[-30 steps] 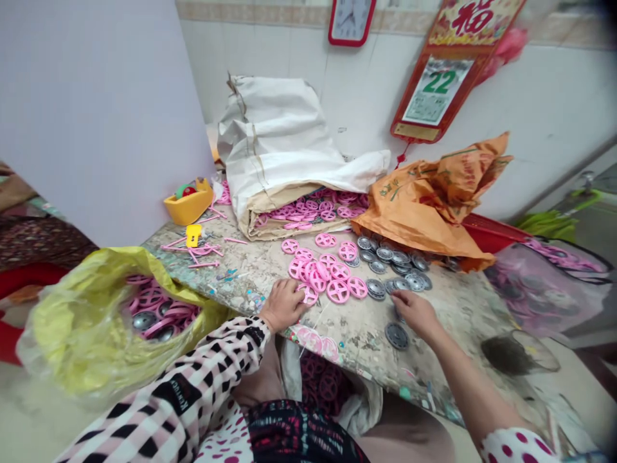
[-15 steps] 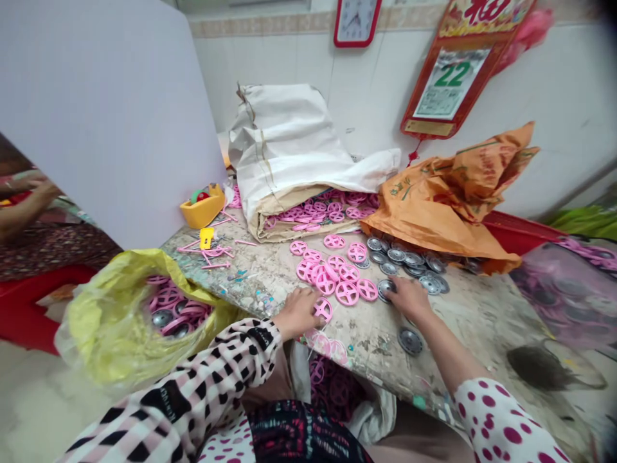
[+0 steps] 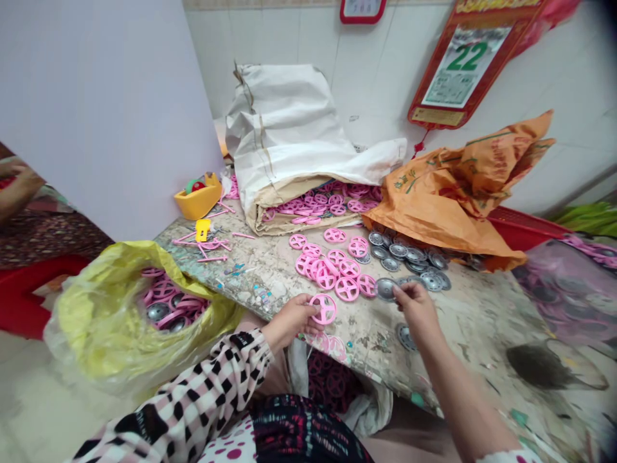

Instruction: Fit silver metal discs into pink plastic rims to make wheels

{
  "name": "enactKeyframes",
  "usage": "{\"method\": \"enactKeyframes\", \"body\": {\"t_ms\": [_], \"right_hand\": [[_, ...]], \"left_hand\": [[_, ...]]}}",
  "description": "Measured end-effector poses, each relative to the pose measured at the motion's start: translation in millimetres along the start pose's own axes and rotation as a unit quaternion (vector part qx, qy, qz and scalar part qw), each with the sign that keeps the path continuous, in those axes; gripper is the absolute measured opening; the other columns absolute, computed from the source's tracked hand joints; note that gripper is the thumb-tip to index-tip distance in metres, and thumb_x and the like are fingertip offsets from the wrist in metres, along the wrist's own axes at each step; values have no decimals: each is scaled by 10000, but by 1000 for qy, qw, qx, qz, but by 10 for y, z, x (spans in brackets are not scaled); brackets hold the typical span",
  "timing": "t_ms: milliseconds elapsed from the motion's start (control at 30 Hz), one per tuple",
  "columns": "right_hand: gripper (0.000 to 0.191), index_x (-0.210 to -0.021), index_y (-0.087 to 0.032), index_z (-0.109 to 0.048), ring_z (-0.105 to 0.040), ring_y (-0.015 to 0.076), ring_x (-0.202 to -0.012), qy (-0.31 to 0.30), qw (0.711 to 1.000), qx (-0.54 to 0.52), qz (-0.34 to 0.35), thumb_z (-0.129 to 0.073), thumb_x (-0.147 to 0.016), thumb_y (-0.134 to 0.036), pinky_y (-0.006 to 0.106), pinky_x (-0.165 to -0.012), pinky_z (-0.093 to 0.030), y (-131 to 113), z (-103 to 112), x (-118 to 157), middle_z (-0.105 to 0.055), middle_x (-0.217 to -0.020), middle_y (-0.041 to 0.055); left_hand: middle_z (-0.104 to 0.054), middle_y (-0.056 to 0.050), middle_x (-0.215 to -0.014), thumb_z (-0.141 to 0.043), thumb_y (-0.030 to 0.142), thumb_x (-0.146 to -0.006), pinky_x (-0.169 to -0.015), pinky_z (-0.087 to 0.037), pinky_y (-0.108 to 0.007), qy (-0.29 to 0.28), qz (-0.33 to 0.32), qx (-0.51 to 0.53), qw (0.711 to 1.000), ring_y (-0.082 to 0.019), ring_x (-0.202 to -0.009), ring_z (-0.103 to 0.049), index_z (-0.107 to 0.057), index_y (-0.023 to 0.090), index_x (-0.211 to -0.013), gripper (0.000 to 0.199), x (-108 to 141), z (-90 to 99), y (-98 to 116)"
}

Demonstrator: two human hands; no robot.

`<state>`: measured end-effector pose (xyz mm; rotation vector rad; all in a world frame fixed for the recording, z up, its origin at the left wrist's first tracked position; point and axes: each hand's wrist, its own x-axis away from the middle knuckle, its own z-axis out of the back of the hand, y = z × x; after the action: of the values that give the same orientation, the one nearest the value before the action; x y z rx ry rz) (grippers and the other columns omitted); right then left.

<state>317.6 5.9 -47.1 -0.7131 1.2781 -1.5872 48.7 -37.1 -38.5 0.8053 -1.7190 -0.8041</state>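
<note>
Between the thumb and fingers of my left hand [image 3: 297,317] is a pink spoked wheel ring [image 3: 330,316], held near the table's front edge. My right hand [image 3: 418,310] pinches a grey plastic wheel disc [image 3: 385,289] by its rim, lifted off the table. Below that hand another grey disc [image 3: 405,335] lies flat, partly hidden. A loose pile of pink wheel rings [image 3: 332,272] lies just beyond my hands, with a group of grey discs [image 3: 415,256] to its right.
A white sack [image 3: 294,138] spills pink rings; an orange sack [image 3: 448,193] lies beside it. At left hangs a yellow bag [image 3: 96,321] of pink and grey wheels. A yellow tape dispenser [image 3: 198,198] and pink rods [image 3: 212,259] are at the back left. Another person's arm [image 3: 19,190] shows far left.
My right hand has lifted the grey disc from the table. The pink ring in my left hand is now raised and tilted up. The view has dipped slightly.
</note>
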Motion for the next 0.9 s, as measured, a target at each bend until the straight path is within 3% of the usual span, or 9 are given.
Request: {"method": "enactKeyframes", "body": {"t_ms": [100, 200, 267, 400, 533, 600, 800, 900], "right_hand": [[343, -809, -196, -486, -452, 114, -570, -66, 996, -58, 15, -615, -717, -500, 236, -537, -383, -155, -397, 519, -489, -652, -38], [254, -823, -197, -488, -494, 140, -704, -90, 994, -9, 57, -537, -814, -446, 273, -671, -420, -236, -706, 948, -514, -756, -8], [242, -821, -194, -502, -488, 152, -735, -79, 992, 46, 84, -520, -832, -435, 293, -704, -418, -255, -788, 1105, -501, -801, 10], [255, -871, -189, -522, -507, 165, -782, -85, 989, 68, 102, -554, -814, -436, 301, -717, -438, -278, -706, 1132, -503, -892, 41], [418, -1120, -197, -493, -536, 150, -713, -191, 981, 5, 29, -588, -795, -442, 276, -669, -442, -308, -572, 1035, -567, -859, 12], [350, -1074, -195, -539, -550, 154, -742, -239, 971, -17, 29, -563, -817, -432, 271, -699, -439, -308, -561, 1024, -592, -841, 10], [289, -948, -186, -575, -555, 160, -728, -218, 974, -53, 0, -560, -813, -441, 268, -685, -446, -202, -620, 1073, -611, -801, 9], [247, -973, -197, -615, -575, 176, -797, -291, 956, 18, 24, -544, -827, -383, 287, -744, -446, -180, -510, 1127, -629, -854, 24]], "left_hand": [[-639, -38, -694, -555, 201, -811, -581, -513, -234, -15, 10, 97, 995, -144, -589, -649, -460, 173, -939, 162, 55, -90, -13], [-637, -31, -703, -586, 238, -811, -585, -521, -231, -36, -6, 119, 992, -128, -571, -638, -470, 173, -984, 219, 70, -164, -70], [-629, -17, -722, -664, 283, -760, -564, -519, -226, -38, -29, 117, 992, -118, -561, -622, -483, 175, -982, 306, 69, -186, -119], [-618, -2, -756, -770, 373, -641, -509, -504, -221, -52, -69, 110, 990, -117, -555, -605, -499, 170, -929, 444, 82, -180, -160], [-620, 1, -742, -769, 423, -634, -497, -498, -225, -83, -82, 97, 988, -110, -508, -592, -512, 163, -941, 478, 130, -192, -121], [-622, 0, -733, -765, 430, -626, -480, -492, -228, -77, -87, 86, 990, -118, -496, -594, -513, 160, -937, 483, 153, -220, -112], [-610, 1, -673, -692, 493, -669, -444, -470, -233, -66, -78, -14, 995, -141, -488, -592, -497, 165, -953, 476, 135, -200, -159], [-583, 20, -670, -688, 454, -702, -444, -445, -204, -39, -114, -135, 983, -114, -491, -570, -521, 172, -1066, 490, 74, -60, -148]]}}
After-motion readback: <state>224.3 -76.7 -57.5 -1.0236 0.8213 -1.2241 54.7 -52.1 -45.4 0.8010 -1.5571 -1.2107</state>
